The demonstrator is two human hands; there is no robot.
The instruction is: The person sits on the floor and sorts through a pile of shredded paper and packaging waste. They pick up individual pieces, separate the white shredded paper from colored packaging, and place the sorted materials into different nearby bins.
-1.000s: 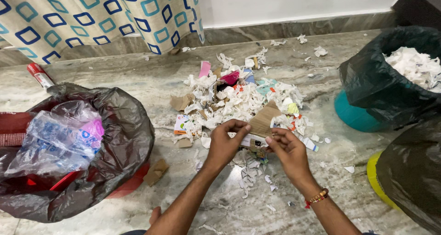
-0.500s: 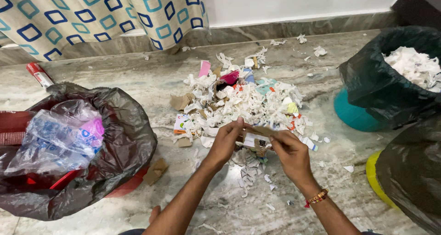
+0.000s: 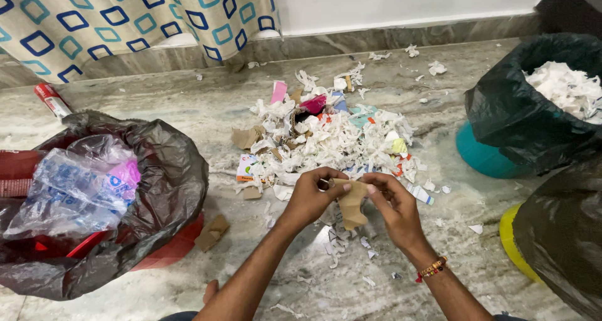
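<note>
Both hands, left hand (image 3: 311,198) and right hand (image 3: 394,203), pinch the top edge of a brown cardboard scrap (image 3: 352,202) above the floor (image 3: 157,114) near the paper pile (image 3: 332,139); looks light, bendy, tearable, best gripped at edges.

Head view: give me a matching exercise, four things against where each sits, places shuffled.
Things:
1. cardboard piece
2. clear plastic bags
3. white shredded paper
4. red tube

Places:
A. in the black bag, upper right
B. on the floor by the curtain
C. between both hands
D. in the bag-lined red bin, left

Pairs: 1-C, 2-D, 3-A, 4-B
</note>
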